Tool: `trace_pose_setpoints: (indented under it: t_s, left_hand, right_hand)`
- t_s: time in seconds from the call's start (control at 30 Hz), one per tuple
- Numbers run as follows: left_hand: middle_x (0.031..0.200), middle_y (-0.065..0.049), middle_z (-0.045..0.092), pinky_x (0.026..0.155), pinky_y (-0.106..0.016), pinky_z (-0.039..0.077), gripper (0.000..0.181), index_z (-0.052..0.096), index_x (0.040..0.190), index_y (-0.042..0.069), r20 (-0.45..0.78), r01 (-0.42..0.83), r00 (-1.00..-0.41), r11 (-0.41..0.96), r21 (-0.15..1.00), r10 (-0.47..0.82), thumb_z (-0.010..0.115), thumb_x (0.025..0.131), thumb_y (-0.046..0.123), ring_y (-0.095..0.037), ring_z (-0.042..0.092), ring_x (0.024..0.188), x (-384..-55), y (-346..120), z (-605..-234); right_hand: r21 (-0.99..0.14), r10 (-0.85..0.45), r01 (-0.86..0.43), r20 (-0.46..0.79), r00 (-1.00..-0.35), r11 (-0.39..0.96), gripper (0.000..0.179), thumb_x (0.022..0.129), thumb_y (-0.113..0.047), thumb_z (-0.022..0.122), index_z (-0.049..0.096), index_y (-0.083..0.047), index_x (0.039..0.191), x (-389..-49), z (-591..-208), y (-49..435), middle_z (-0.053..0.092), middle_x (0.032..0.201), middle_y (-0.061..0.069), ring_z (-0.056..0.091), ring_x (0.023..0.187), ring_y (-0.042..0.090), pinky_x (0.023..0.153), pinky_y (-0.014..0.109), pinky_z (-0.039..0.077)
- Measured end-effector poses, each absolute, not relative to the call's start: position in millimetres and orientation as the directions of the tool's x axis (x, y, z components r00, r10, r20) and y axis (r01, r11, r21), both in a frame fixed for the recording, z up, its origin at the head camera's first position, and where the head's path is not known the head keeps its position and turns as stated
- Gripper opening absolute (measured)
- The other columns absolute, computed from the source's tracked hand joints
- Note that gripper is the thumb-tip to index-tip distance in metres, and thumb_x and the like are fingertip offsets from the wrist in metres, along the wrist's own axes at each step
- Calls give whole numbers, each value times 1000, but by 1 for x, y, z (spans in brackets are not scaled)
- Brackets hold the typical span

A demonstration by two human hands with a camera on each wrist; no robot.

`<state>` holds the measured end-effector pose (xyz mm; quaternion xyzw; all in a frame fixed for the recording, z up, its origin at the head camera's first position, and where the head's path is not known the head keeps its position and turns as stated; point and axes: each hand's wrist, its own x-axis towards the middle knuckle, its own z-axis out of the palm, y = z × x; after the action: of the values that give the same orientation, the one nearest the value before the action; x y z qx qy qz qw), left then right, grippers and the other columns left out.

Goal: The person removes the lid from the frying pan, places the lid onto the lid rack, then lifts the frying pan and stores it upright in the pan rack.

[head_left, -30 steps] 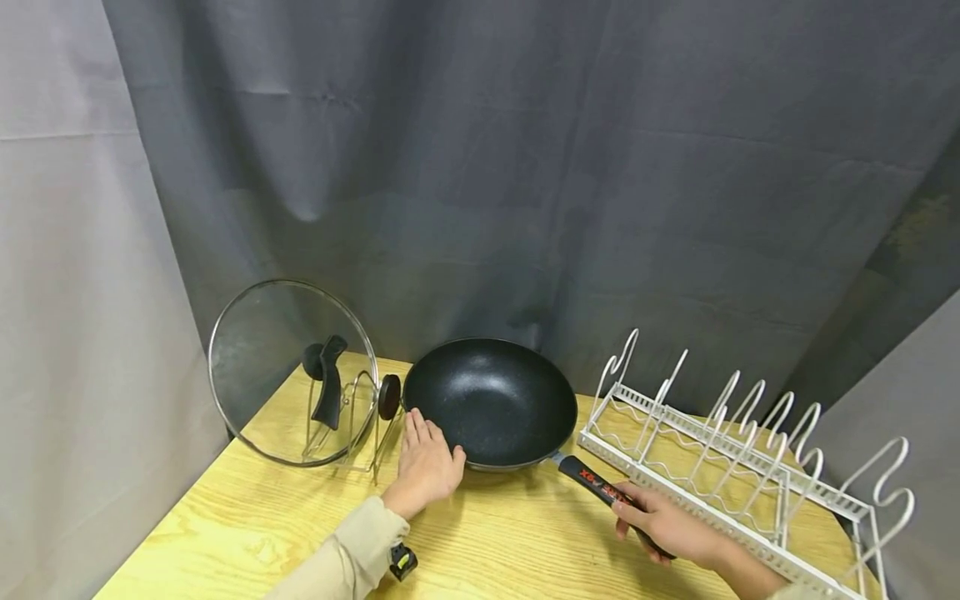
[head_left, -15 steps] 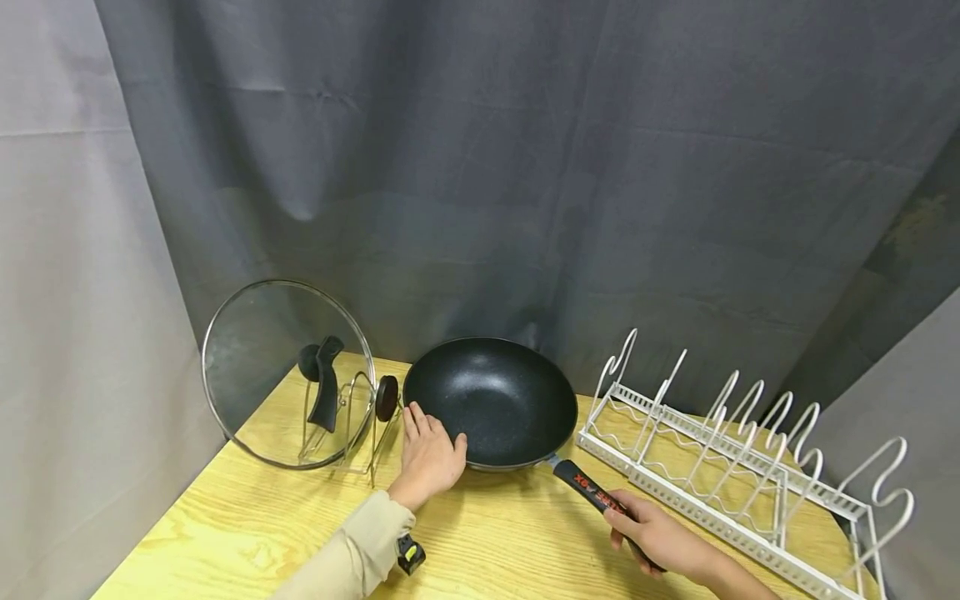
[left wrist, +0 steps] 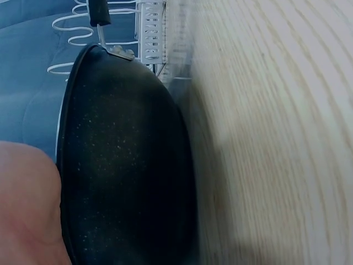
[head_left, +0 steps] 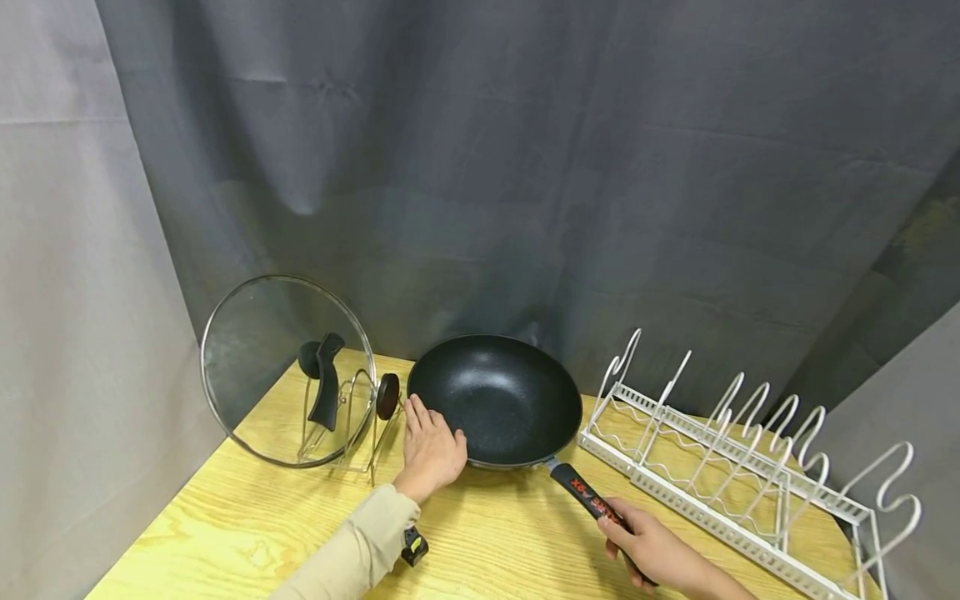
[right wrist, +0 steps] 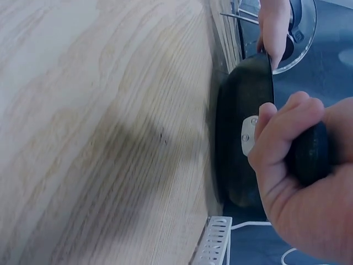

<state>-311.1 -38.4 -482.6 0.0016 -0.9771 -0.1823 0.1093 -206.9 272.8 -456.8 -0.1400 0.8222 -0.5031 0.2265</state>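
Note:
A black wok [head_left: 495,400] sits on the wooden table, its long black handle [head_left: 588,496] with red lettering pointing to the front right. My right hand [head_left: 637,542] grips that handle near its end; in the right wrist view the fingers [right wrist: 281,130] curl round it. At the wok's front left edge, my left hand [head_left: 433,450] rests against the rim with fingers fairly straight. The left wrist view shows the wok's dark outer side [left wrist: 121,160] close up, with part of the left hand [left wrist: 27,204] at the rim.
To the left, a large glass lid [head_left: 262,375] with a black handle stands upright in a wire rack [head_left: 375,454]; a dark round knob [head_left: 387,397] shows behind it. A white dish-type rack [head_left: 697,500] with several wire dividers stands right. Grey curtains [head_left: 480,167] hang behind.
The wok's handle has swung slightly to the left and nearer to me, my right hand moving with it. My left hand stays at the rim.

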Motion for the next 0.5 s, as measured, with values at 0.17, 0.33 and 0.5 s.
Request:
trace_pose_setpoints:
  t_s: [0.17, 0.33, 0.5]
  left_hand:
    - [148, -37, 7, 110, -48, 21, 62, 42, 130, -16, 225, 54, -974, 923, 381, -36, 47, 93, 33, -45, 1, 139, -314, -40, -483]
    - [148, -37, 5, 109, -49, 22, 59, 44, 129, -15, 222, 61, -974, 912, 406, -33, 43, 95, 33, -45, 0, 139, -318, -42, -484]
    - [148, -37, 3, 108, -50, 23, 58, 45, 128, -15, 214, 47, -975, 886, 461, -60, 40, 97, 34, -47, 5, 138, -319, -42, -482]
  right_hand:
    - [-888, -445, -2, -228, -866, 460, 38, 101, -33, 44, 45, 2, 117, -202, -456, 266, 56, 76, 10, 44, 40, 11, 34, 23, 37]
    - [-896, -423, 23, -232, -876, 443, 38, 101, -32, 44, 45, 3, 117, -199, -457, 261, 56, 75, 9, 44, 38, 9, 35, 22, 35]
    - [-906, -409, 43, -232, -883, 421, 40, 101, -31, 44, 43, 6, 118, -196, -460, 255, 55, 74, 6, 43, 39, 9, 36, 22, 35]
